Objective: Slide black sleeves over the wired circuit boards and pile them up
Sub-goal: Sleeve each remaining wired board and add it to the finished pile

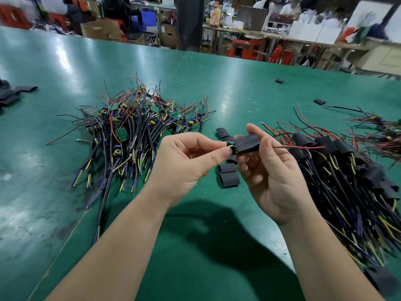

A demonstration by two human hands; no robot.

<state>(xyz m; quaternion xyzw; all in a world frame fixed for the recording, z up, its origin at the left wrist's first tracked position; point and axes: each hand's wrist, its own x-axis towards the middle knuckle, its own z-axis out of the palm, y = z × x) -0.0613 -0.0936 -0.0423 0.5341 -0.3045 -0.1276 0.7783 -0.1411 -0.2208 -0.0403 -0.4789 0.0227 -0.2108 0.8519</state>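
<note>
Above the tabletop [65, 83], the left hand [184, 161] pinches the board [230, 144], poking out left of the sleeve [247, 143]; the right hand [275, 177] grips that sleeve, lying sideways.

Above the green bench [195, 246], the right grip [267, 168] pinches a black sleeve [247, 142] between thumb and fingers. At the sleeve's left mouth, the left grip [191, 157] pinches the green circuit board [230, 146] poking out. A red wire [303, 147] trails from the sleeve's right end. Left of the sleeve lies a heap of bare wired boards [134, 127], right of it a pile of sleeved ones [347, 170], and just beneath it some loose sleeves [229, 178].
</note>
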